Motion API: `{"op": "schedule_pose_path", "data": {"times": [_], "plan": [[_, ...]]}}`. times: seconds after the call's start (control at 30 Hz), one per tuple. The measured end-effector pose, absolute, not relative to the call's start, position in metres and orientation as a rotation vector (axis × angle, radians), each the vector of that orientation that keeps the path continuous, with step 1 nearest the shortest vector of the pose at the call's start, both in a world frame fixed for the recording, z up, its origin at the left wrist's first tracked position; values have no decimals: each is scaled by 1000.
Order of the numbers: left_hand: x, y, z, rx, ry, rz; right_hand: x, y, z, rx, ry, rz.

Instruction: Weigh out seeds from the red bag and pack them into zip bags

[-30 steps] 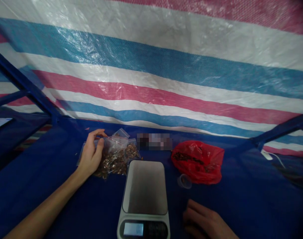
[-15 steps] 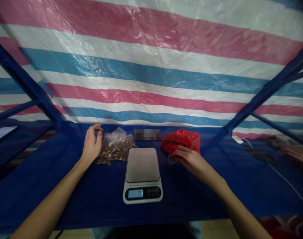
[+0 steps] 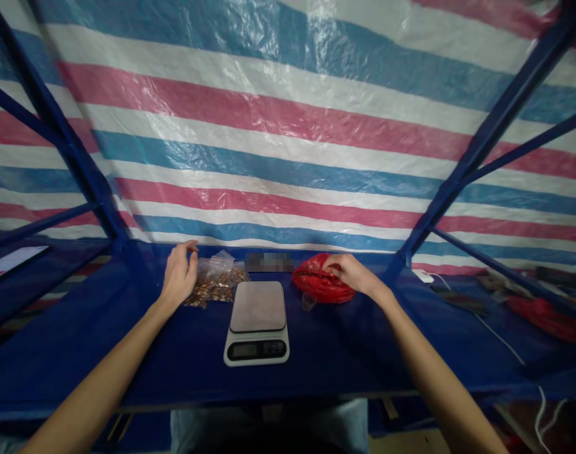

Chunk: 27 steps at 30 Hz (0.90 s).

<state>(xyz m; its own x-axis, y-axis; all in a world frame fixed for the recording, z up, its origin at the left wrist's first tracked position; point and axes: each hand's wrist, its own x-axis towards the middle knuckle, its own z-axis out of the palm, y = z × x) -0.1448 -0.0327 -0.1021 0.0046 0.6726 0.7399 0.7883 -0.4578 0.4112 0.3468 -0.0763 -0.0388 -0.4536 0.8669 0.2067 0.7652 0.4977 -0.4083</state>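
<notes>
My left hand (image 3: 180,274) rests beside the clear zip bags (image 3: 214,282), its fingers loosely curved and apart, holding nothing. Small brown pieces fill these bags. On the right, my right hand (image 3: 349,272) is at the far rim of the red plastic bag (image 3: 323,291), fingers bent and pinching the plastic near its mouth. Dark contents show in the opening. A small clear plastic cup (image 3: 308,302) stands in front of the red bag. Between my hands lies a white kitchen scale (image 3: 258,309) with a bare plate; its display looks dim.
The blue table (image 3: 193,372) has blue metal posts (image 3: 439,208) at both sides and a striped plastic sheet (image 3: 269,164) behind. A blurred-out object (image 3: 269,261) sits at the back. A white cable (image 3: 498,340) and another red bag (image 3: 547,317) are at the right.
My right hand has left the clear cup and moved up to the red bag's mouth. The scale's lit display has gone dim. The camera view has shifted; my left hand stays by the zip bags.
</notes>
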Motion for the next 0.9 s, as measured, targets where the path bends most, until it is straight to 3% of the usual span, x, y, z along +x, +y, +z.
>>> {"op": "schedule_pose_path", "data": {"times": [0.23,0.4,0.63,0.9], "plan": [[-130,-15,-80,-2348,-1364,-1164,343,-45,-78,-1410,-2416,335],[-166,6,-93,-2192,-1478,-1291,343,-54,-95,-1401,-2415,295],[-186,14,-114,-2179,-1526,-1296,356,-56,-97,-1550,-2400,-23],[-176,4,-112,-1940,-1592,-1461,348,-49,-128,-1669,-2230,50]]}}
